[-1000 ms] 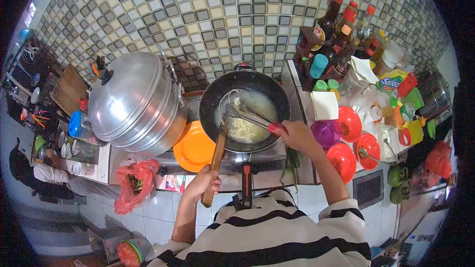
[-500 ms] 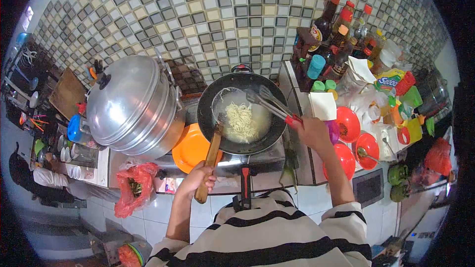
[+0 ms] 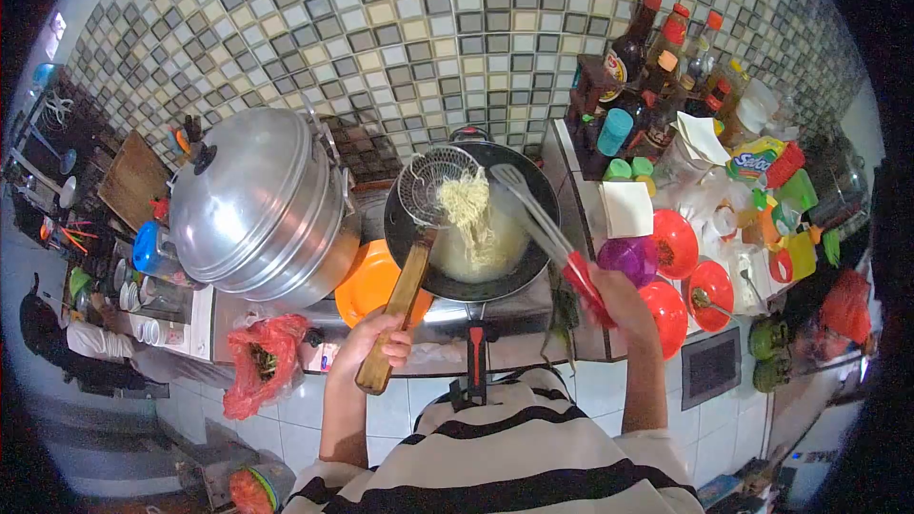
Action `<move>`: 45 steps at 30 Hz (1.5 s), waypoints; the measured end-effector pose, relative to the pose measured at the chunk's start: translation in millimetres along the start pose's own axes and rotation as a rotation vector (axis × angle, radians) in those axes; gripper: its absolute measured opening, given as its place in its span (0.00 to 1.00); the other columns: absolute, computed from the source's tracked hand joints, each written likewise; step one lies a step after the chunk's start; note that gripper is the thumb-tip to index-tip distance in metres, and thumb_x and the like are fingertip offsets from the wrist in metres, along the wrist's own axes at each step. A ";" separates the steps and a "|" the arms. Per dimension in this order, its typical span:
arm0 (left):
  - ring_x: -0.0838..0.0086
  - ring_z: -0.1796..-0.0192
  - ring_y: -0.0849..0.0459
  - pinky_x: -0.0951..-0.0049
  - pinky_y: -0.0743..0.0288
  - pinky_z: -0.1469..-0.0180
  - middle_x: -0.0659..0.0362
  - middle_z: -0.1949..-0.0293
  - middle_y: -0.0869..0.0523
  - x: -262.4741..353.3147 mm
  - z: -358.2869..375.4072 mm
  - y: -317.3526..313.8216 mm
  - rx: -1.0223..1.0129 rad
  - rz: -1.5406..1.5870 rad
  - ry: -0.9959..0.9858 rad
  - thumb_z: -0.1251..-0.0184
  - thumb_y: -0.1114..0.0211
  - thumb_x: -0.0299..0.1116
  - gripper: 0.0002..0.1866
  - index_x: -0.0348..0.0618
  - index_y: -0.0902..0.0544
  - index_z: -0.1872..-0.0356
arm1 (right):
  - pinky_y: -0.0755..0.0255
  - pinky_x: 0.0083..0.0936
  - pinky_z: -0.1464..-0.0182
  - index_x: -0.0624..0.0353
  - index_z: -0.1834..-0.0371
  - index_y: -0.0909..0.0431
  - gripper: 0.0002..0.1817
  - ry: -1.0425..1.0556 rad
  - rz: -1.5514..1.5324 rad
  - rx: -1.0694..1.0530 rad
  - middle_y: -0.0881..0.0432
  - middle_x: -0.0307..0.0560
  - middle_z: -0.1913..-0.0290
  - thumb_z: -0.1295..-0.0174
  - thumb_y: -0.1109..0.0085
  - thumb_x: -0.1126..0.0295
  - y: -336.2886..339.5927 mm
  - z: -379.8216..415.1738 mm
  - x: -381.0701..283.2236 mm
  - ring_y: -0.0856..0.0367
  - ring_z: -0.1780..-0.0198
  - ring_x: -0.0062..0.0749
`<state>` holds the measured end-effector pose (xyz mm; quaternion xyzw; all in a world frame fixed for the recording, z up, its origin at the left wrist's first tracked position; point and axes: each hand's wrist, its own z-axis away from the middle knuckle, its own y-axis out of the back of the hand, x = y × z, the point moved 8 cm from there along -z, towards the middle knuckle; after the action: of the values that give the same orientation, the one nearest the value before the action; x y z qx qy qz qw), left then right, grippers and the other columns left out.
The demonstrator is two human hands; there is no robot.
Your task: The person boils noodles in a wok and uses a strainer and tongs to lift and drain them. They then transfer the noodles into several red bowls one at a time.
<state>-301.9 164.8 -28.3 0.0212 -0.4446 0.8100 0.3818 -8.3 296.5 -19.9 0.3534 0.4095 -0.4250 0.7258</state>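
My left hand (image 3: 373,347) is wrapped round the wooden handle of a wire strainer (image 3: 424,181). The strainer is held over the left part of a black wok (image 3: 538,271) with cloudy liquid (image 3: 509,247) in it. Pale noodles (image 3: 464,202) lie at the strainer's right edge, and some strands hang down towards the liquid. In my right hand (image 3: 619,300), slightly blurred, are metal tongs with red grips (image 3: 547,228). Their tips are over the wok, to the right of the noodles.
A large metal steamer (image 3: 257,209) and an orange plate (image 3: 367,290) stand left of the wok. Red bowls (image 3: 709,293), a purple bowl (image 3: 630,259) and several bottles (image 3: 633,43) are on the right. A red plastic bag (image 3: 262,366) lies at the front left.
The strainer has risen out of the liquid with part of the noodles. My right hand has moved down and slightly right, and the tongs are now more upright.
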 end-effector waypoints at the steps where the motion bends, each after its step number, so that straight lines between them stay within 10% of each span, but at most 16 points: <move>1: 0.86 0.85 0.37 0.85 0.45 0.86 0.66 0.79 0.34 2.1 1.9 -3.5 0.001 0.000 0.000 0.38 0.47 0.34 0.09 0.40 0.31 0.62 | 0.41 0.17 0.87 0.58 0.76 0.27 0.27 -0.046 -0.050 -0.026 0.29 0.37 0.86 0.37 0.62 0.46 -4.2 11.7 0.5 0.31 0.88 0.20; 6: 0.85 0.84 0.38 0.82 0.42 0.82 0.67 0.80 0.36 17.4 8.8 -18.2 0.011 -0.151 -0.100 0.39 0.47 0.36 0.10 0.43 0.32 0.62 | 0.41 0.16 0.87 0.61 0.68 0.27 0.27 -0.201 -0.268 -0.289 0.28 0.39 0.83 0.37 0.61 0.45 -43.7 29.4 40.9 0.33 0.87 0.21; 24: 0.85 0.84 0.38 0.81 0.42 0.82 0.67 0.80 0.36 -0.3 3.2 -16.5 -0.060 -0.019 -0.077 0.38 0.48 0.35 0.06 0.50 0.34 0.65 | 0.43 0.17 0.83 0.61 0.62 0.30 0.26 -0.126 -1.054 -0.230 0.29 0.40 0.78 0.35 0.65 0.47 -159.6 -32.4 50.5 0.34 0.83 0.22; 45: 0.82 0.84 0.37 0.79 0.40 0.83 0.64 0.80 0.35 -37.2 -6.1 -23.2 0.125 -0.070 -0.199 0.39 0.50 0.33 0.07 0.46 0.36 0.63 | 0.41 0.20 0.88 0.59 0.75 0.34 0.22 -0.027 -0.608 0.071 0.32 0.39 0.83 0.34 0.63 0.50 -118.3 -29.7 25.0 0.34 0.88 0.23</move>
<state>-258.9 154.2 -29.5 0.1407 -0.4279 0.8162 0.3618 -116.7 267.8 -74.1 0.2343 0.4717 -0.6415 0.5578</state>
